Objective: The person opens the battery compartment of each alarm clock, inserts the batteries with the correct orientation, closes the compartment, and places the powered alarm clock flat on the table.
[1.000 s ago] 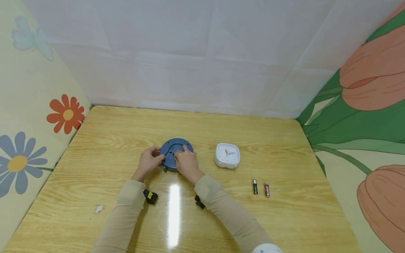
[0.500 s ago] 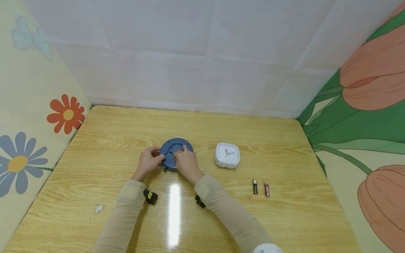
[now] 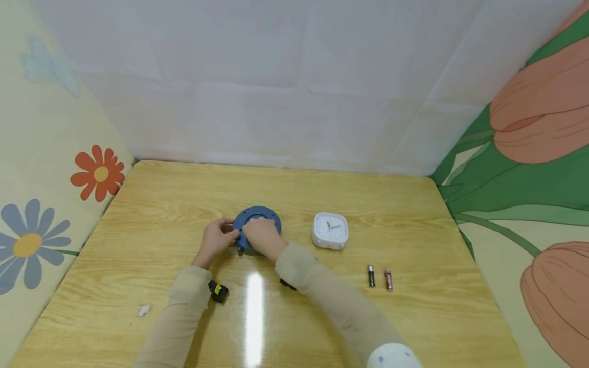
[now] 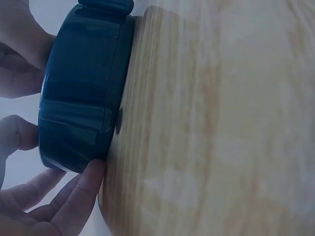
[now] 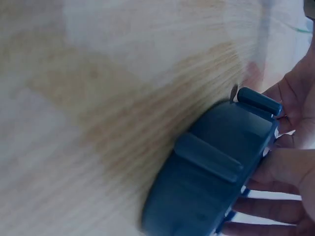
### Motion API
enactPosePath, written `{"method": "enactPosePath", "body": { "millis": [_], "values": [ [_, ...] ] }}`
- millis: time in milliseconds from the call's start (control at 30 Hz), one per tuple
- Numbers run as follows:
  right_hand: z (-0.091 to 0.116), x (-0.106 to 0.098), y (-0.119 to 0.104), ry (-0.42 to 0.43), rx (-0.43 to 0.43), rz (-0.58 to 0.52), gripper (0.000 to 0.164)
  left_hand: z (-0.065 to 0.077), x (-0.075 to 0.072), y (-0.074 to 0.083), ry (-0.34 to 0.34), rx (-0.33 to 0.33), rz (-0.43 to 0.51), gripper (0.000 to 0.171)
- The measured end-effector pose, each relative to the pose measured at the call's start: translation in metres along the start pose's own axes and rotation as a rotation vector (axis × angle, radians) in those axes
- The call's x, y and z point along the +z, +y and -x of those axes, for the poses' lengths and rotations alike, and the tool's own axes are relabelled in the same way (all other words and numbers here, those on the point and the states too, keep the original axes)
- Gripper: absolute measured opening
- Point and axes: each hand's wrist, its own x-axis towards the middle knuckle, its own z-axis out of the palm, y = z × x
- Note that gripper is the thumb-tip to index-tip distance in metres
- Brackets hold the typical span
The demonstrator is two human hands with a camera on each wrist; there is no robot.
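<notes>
A round dark-blue clock [image 3: 257, 210] lies with its recessed back upward, its short feet toward the person. My left hand [image 3: 216, 239] grips its left side, the thumb on the upper rim; in the left wrist view those fingertips [image 4: 93, 169] reach the lower edge of the clock's side wall [image 4: 81, 88]. Over the middle of the back is my right hand [image 3: 264, 236], its fingers bent down onto the recess. In the right wrist view, the right-hand fingers [image 5: 275, 209] lie along the back face, their tips partly hidden behind the rim, so I cannot tell what they hold.
A small white clock [image 3: 330, 231] stands to the right of the blue one. Nearer the person on that side lie a black battery [image 3: 371, 276] and a red battery [image 3: 388, 280]. A small white scrap [image 3: 144, 309] is at the left on the wooden table [image 3: 414, 220].
My right hand has shifted left across the clock's back and now covers its centre. The left hand keeps its hold. The head view has tilted slightly up.
</notes>
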Motion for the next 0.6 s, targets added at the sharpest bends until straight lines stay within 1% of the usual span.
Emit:
{"method": "enactPosePath", "body": {
  "millis": [33,233,400,467,600],
  "values": [
    [0.000,-0.001,-0.001,-0.008,-0.019,0.008,0.029,0.000,0.000,0.000,-0.003,-0.007,0.002,0.038],
    [-0.005,-0.003,-0.001,-0.017,-0.123,0.041,0.027,-0.002,0.002,-0.003,-0.005,0.007,-0.005,0.038],
    [-0.009,-0.008,-0.001,-0.015,-0.209,0.089,0.019,-0.002,0.002,-0.004,-0.008,0.023,0.016,0.037],
    [-0.011,-0.010,-0.001,-0.006,-0.230,0.095,0.016,-0.002,0.001,-0.004,-0.010,0.029,0.024,0.037],
    [-0.013,-0.012,0.000,-0.019,-0.238,0.088,0.015,-0.003,0.001,-0.004,-0.009,0.030,0.019,0.037]
  ]
}}
